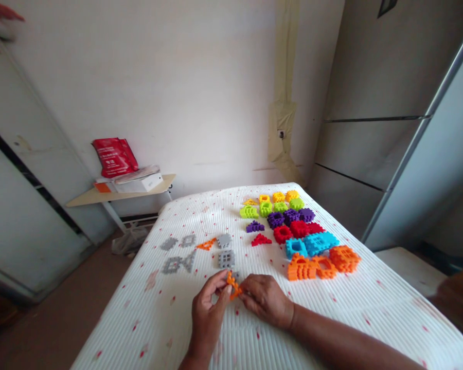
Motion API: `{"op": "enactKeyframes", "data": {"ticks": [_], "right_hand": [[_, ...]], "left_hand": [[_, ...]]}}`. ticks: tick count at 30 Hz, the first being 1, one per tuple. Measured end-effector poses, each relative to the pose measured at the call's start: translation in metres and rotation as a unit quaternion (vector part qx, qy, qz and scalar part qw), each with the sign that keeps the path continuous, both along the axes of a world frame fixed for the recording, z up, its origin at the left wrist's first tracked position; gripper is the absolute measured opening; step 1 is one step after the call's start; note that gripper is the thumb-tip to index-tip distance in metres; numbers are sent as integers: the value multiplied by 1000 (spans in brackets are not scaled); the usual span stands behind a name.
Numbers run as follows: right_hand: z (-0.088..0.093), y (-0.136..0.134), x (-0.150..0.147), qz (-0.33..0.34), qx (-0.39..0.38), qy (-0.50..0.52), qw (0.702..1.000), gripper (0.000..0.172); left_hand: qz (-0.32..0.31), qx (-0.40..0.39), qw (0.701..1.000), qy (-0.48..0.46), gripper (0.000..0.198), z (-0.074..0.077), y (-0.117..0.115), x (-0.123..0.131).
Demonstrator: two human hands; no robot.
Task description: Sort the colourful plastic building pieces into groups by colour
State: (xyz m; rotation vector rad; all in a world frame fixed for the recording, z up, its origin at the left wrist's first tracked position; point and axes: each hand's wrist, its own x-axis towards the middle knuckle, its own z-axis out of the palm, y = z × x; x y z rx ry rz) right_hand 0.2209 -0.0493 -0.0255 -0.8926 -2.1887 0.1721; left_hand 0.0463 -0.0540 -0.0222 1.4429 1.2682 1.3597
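Note:
My left hand pinches a small orange interlocking block piece between thumb and fingers near the front of the table. From the other side, my right hand grips the same piece with its fingers curled in. Just beyond the hands lies a grey window-shaped piece, with a grey panel behind it. An orange triangular piece rests left of that panel. Further left are a grey triangular piece, a grey square frame and other flat grey pieces.
Right of my hands, block pieces sit sorted by colour in rows: orange, blue, red, purple, green and yellow. A ridged white cloth covers the table. A side table holds a red bag.

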Motion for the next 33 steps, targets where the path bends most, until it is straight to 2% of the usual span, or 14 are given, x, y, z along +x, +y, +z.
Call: {"op": "enactKeyframes", "data": {"ticks": [3, 6, 9, 16, 21, 33], "right_hand": [[4, 0, 2, -24, -48, 41, 998, 21], [7, 0, 5, -47, -85, 87, 991, 22], [8, 1, 6, -56, -105, 119, 986, 23], [10, 2, 8, -55, -134, 139, 980, 22], [10, 1, 9, -52, -129, 142, 980, 20], [8, 2, 10, -43, -98, 123, 987, 17]], "left_hand": [[-9, 0, 1000, 12, 46, -2, -1, 0], [-23, -1, 999, 37, 37, -3, -1, 1], [-37, 0, 997, 66, 28, -4, 1, 2], [-61, 2, 993, 101, 32, -1, 0, 3], [-65, 25, 990, 125, 28, 3, -1, 3], [-95, 3, 988, 120, 25, 0, 0, 3]]}}
